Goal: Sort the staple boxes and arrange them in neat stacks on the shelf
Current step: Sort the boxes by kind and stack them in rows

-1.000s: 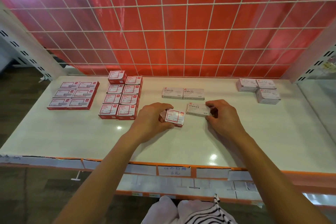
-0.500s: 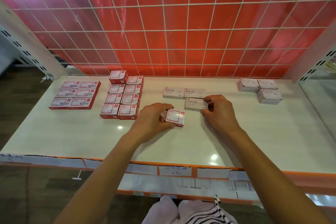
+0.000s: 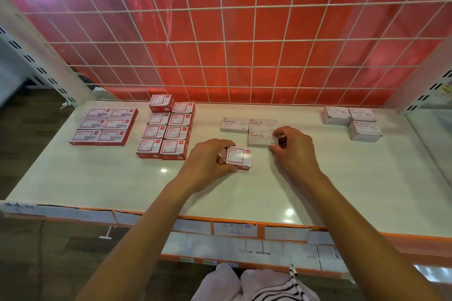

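White shelf board (image 3: 342, 178), glossy, with a white wire grid (image 3: 220, 44) over red sheeting behind it. Landmark for all places: the grey STAPLES box (image 3: 260, 139) under your right hand.

- Your right hand (image 3: 293, 151) pinches that box's right end between thumb and curled fingers. The box lies flat, long axis left to right along the shelf's front edge, print upright toward you.
- Touching it behind: two more grey STAPLES boxes (image 3: 234, 125), side by side, same heading. Three grey in all.
- Just left of it and nearer you: one red-and-white box (image 3: 239, 157), label up, turned slightly off square. Your left hand (image 3: 208, 166) grips its left side, fingers curled round it.
- Further left: a block of red-and-white boxes (image 3: 168, 129), eight tops counted, two columns by four rows; the back-left one stands higher.
- Far left: flat red boxes (image 3: 104, 127), six tops, two columns by three rows, long axes left to right.
- Well to the right, toward the back: three pale boxes (image 3: 352, 122), two behind and one in front; their print is too small to read.
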The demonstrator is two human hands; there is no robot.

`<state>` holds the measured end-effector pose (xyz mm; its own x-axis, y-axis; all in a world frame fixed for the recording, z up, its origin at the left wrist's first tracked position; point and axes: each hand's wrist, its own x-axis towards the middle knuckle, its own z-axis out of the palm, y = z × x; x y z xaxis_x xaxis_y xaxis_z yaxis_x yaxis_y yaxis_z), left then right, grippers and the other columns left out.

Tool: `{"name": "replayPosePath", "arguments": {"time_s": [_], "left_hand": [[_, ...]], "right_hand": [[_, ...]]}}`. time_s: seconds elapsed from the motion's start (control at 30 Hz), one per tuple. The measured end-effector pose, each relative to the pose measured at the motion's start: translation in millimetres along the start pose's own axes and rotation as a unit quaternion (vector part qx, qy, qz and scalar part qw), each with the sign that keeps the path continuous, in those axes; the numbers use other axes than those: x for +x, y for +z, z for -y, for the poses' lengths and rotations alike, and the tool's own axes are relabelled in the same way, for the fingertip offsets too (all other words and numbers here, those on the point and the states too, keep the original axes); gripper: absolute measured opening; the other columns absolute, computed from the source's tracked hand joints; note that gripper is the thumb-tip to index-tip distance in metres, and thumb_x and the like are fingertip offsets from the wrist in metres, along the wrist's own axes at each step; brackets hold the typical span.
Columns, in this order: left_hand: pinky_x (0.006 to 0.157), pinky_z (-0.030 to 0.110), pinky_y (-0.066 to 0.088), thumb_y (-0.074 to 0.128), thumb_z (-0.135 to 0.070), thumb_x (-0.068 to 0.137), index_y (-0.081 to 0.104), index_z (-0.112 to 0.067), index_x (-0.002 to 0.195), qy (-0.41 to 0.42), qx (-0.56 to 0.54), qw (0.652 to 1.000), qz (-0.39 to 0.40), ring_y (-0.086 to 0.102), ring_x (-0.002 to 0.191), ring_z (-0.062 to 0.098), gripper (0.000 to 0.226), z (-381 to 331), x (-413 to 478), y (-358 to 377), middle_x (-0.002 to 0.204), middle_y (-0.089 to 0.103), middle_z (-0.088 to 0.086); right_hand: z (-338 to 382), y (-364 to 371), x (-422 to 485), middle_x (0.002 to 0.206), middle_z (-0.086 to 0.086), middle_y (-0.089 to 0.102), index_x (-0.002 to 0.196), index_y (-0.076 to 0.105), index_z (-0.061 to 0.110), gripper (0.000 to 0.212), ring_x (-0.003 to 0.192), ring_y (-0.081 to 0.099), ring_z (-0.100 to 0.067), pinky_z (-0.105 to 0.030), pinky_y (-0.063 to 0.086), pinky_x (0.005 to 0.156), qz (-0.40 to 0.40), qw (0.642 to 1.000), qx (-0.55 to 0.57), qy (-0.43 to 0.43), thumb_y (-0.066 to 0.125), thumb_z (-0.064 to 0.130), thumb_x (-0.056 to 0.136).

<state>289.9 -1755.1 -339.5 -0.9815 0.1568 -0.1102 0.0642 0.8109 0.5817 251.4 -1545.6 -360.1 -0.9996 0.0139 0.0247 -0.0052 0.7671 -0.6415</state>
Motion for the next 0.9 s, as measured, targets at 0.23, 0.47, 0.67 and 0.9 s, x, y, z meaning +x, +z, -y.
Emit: {"name": "replayPosePath", "arguments": {"time_s": [0.23, 0.47, 0.67, 0.9], "left_hand": [[0.065, 0.007, 0.044, 0.075, -0.029, 0.08, 0.05, -0.022, 0.135, -0.018, -0.003, 1.0, -0.005, 0.058, 0.09, 0.006, 0.061, -4, -2, 3, 0.132, 0.058, -0.001], [0.063, 0.006, 0.045, 0.075, -0.029, 0.08, 0.051, -0.024, 0.135, -0.035, -0.013, 0.999, -0.025, 0.061, 0.081, 0.002, 0.06, -5, -12, -1, 0.131, 0.059, -0.004], [0.065, 0.005, 0.044, 0.074, -0.032, 0.08, 0.054, -0.026, 0.132, -0.046, -0.009, 0.997, -0.055, 0.061, 0.077, -0.002, 0.056, 11, -37, -18, 0.126, 0.062, -0.006], [0.087, 0.017, 0.046, 0.073, -0.035, 0.08, 0.054, -0.023, 0.132, -0.037, 0.01, 0.996, -0.082, 0.06, 0.112, 0.012, 0.056, 43, -50, -46, 0.127, 0.062, -0.003]], "right_hand": [[5, -1, -6, 0.128, -0.008, 0.057, 0.117, 0.061, 0.01, 0.032, 0.111, 0.057, -0.024, -0.029, 0.049, 0.094, -0.007, 1.0, 0.007, -0.006, 0.067, 0.015, 0.086], [16, -2, -21, 0.123, -0.008, 0.058, 0.117, 0.062, 0.011, 0.029, 0.114, 0.051, -0.025, -0.029, 0.043, 0.097, 0.005, 0.997, 0.001, -0.074, 0.063, 0.011, 0.088], [34, 15, -34, 0.128, -0.002, 0.056, 0.121, 0.06, 0.016, 0.032, 0.119, 0.045, -0.018, -0.025, 0.032, 0.101, 0.037, 0.991, 0.01, -0.125, 0.062, 0.018, 0.088], [76, 39, -40, 0.143, 0.002, 0.042, 0.141, 0.04, 0.025, 0.063, 0.127, 0.041, -0.016, -0.036, 0.038, 0.107, 0.166, 0.966, 0.016, -0.195, 0.067, 0.021, 0.084]]}}
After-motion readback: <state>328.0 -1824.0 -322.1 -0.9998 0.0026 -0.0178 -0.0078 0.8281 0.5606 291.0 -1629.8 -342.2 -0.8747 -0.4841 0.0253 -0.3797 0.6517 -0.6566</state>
